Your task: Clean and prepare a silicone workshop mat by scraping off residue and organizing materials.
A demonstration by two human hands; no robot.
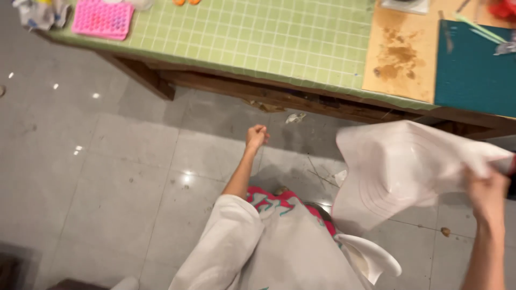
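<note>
My right hand [486, 193] grips the right edge of a thin translucent white mat [398, 166] printed with faint concentric circles. The mat hangs bent in the air over the floor, in front of the table. My left hand [257, 136] reaches down and forward above the grey floor tiles, fingers curled into a loose fist; nothing shows inside it. My white apron and a red patterned garment fill the bottom centre.
A wooden table topped with a green grid mat [252, 37] spans the top. On it lie a pink silicone mould [103, 19], a stained brown board [400, 53] and a dark teal cutting mat [473, 70]. Small scraps [295, 117] litter the grey floor tiles.
</note>
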